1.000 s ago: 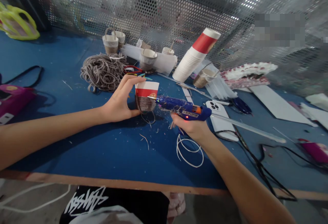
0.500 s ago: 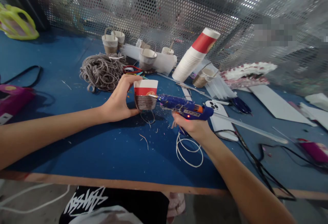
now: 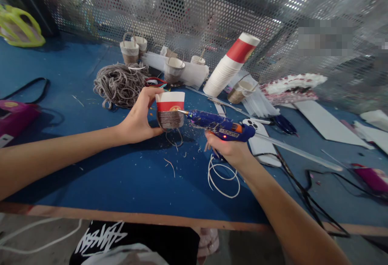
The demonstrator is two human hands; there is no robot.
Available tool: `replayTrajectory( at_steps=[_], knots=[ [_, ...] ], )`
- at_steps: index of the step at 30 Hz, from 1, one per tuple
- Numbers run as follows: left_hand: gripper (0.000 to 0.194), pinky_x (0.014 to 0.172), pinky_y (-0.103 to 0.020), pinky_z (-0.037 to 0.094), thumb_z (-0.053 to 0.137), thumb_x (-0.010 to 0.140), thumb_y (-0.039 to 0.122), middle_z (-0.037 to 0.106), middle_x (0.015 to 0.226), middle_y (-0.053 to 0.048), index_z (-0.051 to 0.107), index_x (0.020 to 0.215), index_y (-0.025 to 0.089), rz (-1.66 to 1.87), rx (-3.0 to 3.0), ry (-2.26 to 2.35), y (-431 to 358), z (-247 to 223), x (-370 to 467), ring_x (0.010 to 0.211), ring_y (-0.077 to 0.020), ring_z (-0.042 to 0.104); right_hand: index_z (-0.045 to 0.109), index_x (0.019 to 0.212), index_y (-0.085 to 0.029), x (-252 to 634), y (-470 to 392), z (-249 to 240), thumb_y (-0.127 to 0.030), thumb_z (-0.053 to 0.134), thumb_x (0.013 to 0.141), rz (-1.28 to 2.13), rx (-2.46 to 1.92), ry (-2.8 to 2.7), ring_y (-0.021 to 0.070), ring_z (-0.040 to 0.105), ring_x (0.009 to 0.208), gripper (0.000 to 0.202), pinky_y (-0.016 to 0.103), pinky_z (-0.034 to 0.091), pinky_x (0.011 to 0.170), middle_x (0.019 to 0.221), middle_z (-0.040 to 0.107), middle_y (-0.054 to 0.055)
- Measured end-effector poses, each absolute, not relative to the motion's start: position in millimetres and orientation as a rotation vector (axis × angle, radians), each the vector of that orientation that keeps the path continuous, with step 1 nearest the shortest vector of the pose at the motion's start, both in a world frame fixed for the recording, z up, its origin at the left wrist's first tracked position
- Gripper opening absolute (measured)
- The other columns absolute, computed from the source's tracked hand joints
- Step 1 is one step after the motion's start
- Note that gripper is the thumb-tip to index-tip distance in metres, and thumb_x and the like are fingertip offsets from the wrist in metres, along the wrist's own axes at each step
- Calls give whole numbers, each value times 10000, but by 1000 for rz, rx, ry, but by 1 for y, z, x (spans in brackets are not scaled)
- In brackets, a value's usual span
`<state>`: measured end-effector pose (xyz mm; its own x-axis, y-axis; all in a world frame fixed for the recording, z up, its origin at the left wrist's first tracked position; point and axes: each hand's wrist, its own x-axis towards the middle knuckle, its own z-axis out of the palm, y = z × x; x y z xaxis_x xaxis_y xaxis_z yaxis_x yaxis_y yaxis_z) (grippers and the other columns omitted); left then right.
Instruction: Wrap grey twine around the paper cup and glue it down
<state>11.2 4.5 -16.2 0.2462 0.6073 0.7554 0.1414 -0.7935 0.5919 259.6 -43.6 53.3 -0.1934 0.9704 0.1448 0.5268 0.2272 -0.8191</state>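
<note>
Holding of a part-wrapped cup (image 3: pixel 171 106) and a glue gun (image 3: pixel 220 125)

Table (image 3: pixel 121 188): blue-topped, littered with scraps. All clock directions below are taken from the part-wrapped cup.

Pile of grey-brown cord (image 3: pixel 117 85): loosely heaped at 10 o'clock.

Stack of paper cups (image 3: pixel 226 69): nested, tilted, placed at 2 o'clock.

Glue gun: blue, held between 3 and 4 o'clock, its nose pointed toward 9 o'clock; a small red light is lit.

Right hand (image 3: pixel 229 150): wrapped closely about the glue gun from below.

Left hand (image 3: pixel 138 117): curved widely; the cup is gripped between thumb and fingers from 9 o'clock.

White cord loop (image 3: pixel 232 197): laid flat at 5 o'clock.

Part-wrapped cup: upright; white rim, red band, lower part wound with brown cord.

Nozzle (image 3: pixel 182 112): brought to the cord's upper edge; contact cannot be confirmed.
</note>
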Motion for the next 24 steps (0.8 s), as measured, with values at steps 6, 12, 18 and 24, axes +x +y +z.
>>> replayTrajectory(
  at_steps=[6,12,18,24],
  knots=[
    [769,1045,-450,516,823,652,183,512,1250,-115,378,1278,219,1580,2110,656,6,-18,12,1169,-259,593,504,463,-221,259,-46,55,-267,592,694,834,-1421,-1785,103,446,374,251,264,387,411,402,470,-45],
    [775,1028,-448,524,804,643,135,515,1222,-112,362,1275,210,1583,2122,659,5,-17,12,1151,-258,607,519,462,-224,260,-44,55,-315,586,682,813,-1440,-1778,114,470,385,248,274,397,425,408,492,-35],
    [783,1012,-426,539,826,634,141,495,1255,-113,363,1261,218,1604,2133,660,5,-17,11,1141,-245,610,500,466,-226,262,-43,52,-304,595,711,809,-1456,-1793,124,490,407,275,286,429,466,424,496,-30],
    [787,1074,-474,490,842,626,154,470,1304,-139,348,1234,225,1587,2104,672,5,-18,12,1225,-278,575,460,448,-231,263,-44,54,-289,596,725,801,-1414,-1809,131,492,414,314,292,439,476,415,473,-34]
  ],
)
